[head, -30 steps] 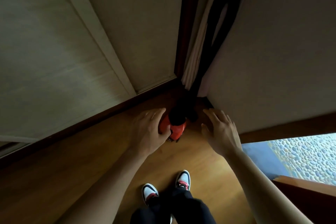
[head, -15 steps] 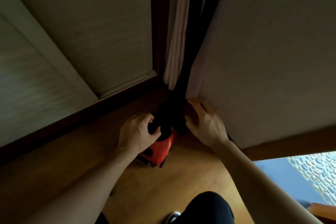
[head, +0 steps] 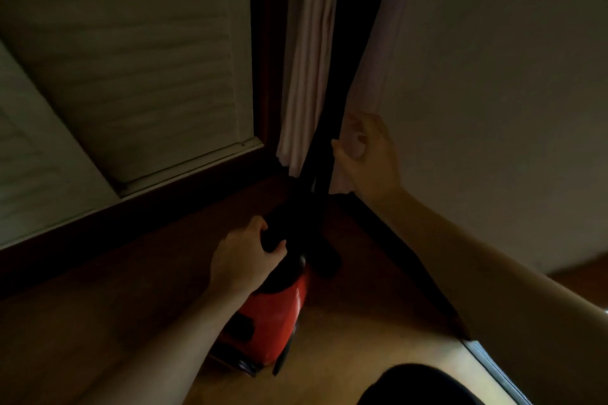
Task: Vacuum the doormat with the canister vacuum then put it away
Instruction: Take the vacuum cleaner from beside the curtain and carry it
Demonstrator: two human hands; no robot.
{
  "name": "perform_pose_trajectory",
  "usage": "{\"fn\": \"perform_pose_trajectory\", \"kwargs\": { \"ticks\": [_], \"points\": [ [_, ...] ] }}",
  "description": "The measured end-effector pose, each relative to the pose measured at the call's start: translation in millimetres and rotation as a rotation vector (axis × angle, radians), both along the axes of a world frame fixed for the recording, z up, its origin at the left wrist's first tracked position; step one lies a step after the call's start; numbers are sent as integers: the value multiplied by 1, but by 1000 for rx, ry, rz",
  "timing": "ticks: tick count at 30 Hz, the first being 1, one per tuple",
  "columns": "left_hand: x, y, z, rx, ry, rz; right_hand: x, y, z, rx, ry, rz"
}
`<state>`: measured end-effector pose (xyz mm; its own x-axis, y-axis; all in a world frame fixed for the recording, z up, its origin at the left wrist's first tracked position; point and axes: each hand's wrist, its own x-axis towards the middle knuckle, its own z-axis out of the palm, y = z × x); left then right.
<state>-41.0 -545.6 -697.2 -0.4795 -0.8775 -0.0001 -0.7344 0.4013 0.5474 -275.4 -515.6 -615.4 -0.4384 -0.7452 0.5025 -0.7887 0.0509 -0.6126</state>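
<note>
While the left hand (head: 246,256) grips the canister vacuum (head: 276,316) and the right hand (head: 365,158) clutches the curtain (head: 368,76), the hose (head: 317,154) may snag it.

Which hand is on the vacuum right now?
The left hand, gripping the black top of the red canister vacuum; the right hand is higher, holding the pale curtain.

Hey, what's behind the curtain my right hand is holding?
The black hose of the canister vacuum rises through the dark gap beside the curtain that your right hand holds. Anything further behind the fabric is covered and too dark to tell.
</note>
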Motion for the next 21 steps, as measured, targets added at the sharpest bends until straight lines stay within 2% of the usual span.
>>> {"fn": "perform_pose_trajectory", "kwargs": {
  "ticks": [5,9,17,21],
  "points": [
    [-6,3,-20,306,325,67,-8,-27,-5,-39,-160,8],
    [-6,5,-30,365,463,9,-12,-43,-6,-79,-243,-22],
    [-2,1,-31,386,506,-45,0,-59,-17,1,-602,-36],
    [8,-2,-29,377,472,-117,7,-56,-24,1,-654,-77]
  ]
}}
